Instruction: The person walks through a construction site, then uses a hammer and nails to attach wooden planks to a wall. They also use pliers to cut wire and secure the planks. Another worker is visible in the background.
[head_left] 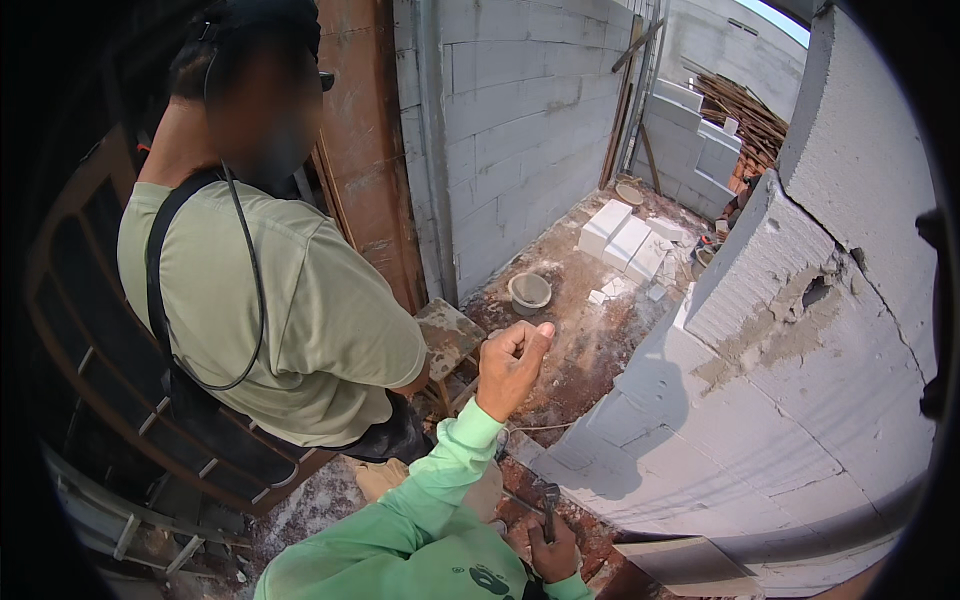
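Note:
My left hand (510,372) is raised in front of me in a light green sleeve. Its fingers are curled in and the thumb points up, with nothing visible in the grip. Lower down, close to my body, my right hand (556,553) is wrapped round a dark tool (549,503) that looks like a handle with a short head; its exact kind cannot be made out. To the right of both hands rises a pale block wall (730,440), with a rough grey mortar patch (790,335) around a small hole.
A person (270,290) in an olive shirt stands close on my left, beside a small stool (447,335). Beyond my left hand, a mortar bucket (529,291) sits on the dirty floor. White blocks (628,240) and broken pieces lie farther back, before stacked wooden poles (740,115).

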